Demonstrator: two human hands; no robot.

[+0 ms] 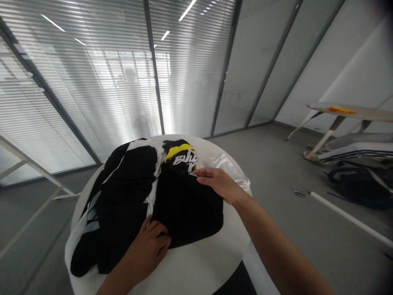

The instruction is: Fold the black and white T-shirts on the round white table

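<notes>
- At the left edge, a white metal frame [39, 174] is seen.
- Left of centre, a black garment [132, 172] with white trim is laid on the round white table [202, 260].
- At lower centre, the black printed garment's [188, 209] lower left edge is touched by the left hand [153, 241], its fingers curled; whether cloth is gripped cannot be told.
- At centre, that garment's yellow-and-white print is partly covered by a black fold, touched by the right hand's [218, 184] outstretched fingers; whether it is pinched cannot be told.
- At right, an orange item [340, 110] is supported by a table [371, 114].
</notes>
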